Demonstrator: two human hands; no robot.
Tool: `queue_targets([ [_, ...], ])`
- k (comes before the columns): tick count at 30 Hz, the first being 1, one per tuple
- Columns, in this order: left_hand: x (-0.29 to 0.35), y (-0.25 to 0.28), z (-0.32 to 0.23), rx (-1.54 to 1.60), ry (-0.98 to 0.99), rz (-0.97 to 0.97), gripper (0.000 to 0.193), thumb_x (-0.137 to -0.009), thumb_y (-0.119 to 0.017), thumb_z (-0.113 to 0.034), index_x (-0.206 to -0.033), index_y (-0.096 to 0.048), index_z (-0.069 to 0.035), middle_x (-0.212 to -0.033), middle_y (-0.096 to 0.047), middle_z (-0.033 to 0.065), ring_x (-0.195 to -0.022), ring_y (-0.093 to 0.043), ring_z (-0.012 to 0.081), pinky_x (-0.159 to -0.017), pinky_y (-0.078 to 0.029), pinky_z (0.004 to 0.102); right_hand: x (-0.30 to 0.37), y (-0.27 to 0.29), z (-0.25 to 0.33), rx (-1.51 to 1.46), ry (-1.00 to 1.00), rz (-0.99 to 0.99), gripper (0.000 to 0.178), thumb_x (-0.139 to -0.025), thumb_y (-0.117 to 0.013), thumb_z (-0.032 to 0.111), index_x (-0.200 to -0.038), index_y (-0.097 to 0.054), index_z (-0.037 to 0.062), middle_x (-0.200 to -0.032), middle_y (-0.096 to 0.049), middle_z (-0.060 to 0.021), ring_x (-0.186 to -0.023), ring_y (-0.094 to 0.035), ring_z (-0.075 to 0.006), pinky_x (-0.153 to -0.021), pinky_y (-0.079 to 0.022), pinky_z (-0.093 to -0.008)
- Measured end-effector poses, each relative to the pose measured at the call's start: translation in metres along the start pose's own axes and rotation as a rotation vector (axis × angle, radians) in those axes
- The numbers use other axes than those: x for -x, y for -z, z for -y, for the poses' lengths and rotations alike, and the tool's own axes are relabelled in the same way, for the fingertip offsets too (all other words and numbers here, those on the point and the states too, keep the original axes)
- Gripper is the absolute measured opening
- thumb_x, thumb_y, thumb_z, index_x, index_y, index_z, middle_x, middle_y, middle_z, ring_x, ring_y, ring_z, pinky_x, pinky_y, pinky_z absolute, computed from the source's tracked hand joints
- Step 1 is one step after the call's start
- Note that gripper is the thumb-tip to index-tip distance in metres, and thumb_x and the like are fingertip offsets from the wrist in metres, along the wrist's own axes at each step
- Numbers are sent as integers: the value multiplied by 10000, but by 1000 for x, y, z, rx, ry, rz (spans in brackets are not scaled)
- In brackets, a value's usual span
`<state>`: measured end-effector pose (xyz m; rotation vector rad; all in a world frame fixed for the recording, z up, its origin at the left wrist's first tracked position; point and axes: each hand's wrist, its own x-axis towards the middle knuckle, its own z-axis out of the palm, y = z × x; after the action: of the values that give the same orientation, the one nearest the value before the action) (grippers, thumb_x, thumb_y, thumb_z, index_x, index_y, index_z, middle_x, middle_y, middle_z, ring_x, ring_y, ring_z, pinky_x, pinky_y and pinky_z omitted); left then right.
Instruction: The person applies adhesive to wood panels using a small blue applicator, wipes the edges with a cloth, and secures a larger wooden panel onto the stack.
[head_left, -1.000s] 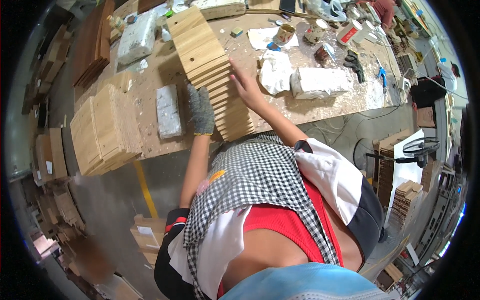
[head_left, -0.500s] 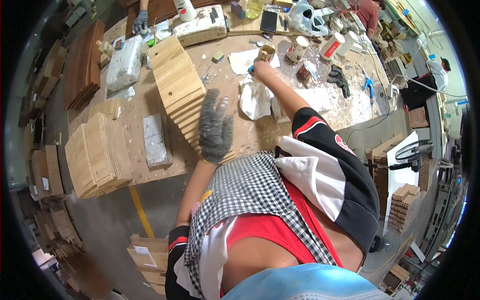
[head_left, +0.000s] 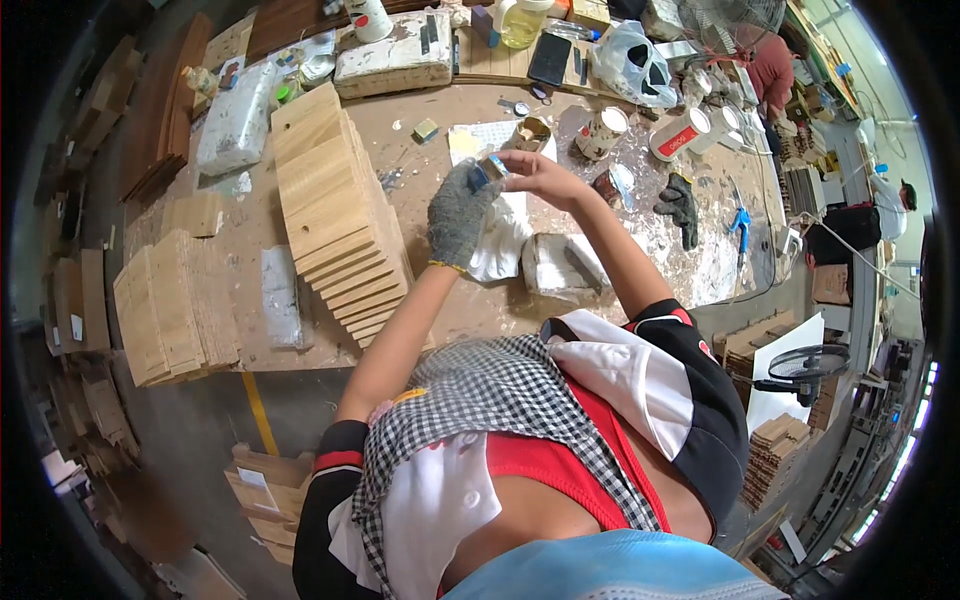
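Over paint-spattered brown counter [head_left: 240, 250], near crumpled white cloth [head_left: 502, 245]: small blue block-shaped piece [head_left: 490, 172]. Bare right hand [head_left: 545, 180] pinches it; grey-gloved left hand [head_left: 458, 215] at its other side, whether grip closes I can't tell. Steady wrists, light fingertips seem wisest.

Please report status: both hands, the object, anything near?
Gloved left hand, bare right hand: both on small blue object. Exact kind unclear. White cloth close by, staggered wooden boards to the left.

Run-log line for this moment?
left hand: gloved, at blue item | right hand: bare, holding blue item | wood stack: left of hands
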<state>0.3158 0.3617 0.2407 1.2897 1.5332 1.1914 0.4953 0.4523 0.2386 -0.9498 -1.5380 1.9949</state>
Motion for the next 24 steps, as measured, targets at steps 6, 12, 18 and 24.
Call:
queue_targets([
  [6,-25,-30,32,378,188,14,382,-827,-778,-179,-1119,-620,11,-935,-671,48,-834,-639,155,-744,-533,294,-38,99,2,1266,-57,-577,266,-900,-677,280,-1006,-730,42,-885,-718,-176,-855,-695,-362,-771,-546,-423],
  [12,-28,-31,27,118,34,-5,520,-804,-790,-246,-1242,-616,-26,-1120,-668,127,-1011,-636,222,-894,-509,339,-63,105,-29,1478,-13,-689,212,-851,-642,209,-812,-696,8,-837,-677,-244,-791,-669,-423,-709,-528,-507],
  [18,-46,-40,41,-73,-110,-57,551,-826,-763,-248,-1278,-590,16,-1219,-635,190,-1091,-626,279,-957,-482,351,-48,93,-15,1650,195,-671,119,-889,-549,141,-888,-602,35,-888,-627,-189,-816,-643,-370,-702,-519,-462],
  [24,-63,-43,53,-227,-65,-59,606,-804,-717,-194,-1357,-535,-24,-1261,-608,236,-1152,-598,361,-984,-469,406,-19,82,-18,1581,329,-811,100,-891,-570,125,-877,-561,26,-926,-639,-175,-808,-641,-362,-709,-516,-455],
])
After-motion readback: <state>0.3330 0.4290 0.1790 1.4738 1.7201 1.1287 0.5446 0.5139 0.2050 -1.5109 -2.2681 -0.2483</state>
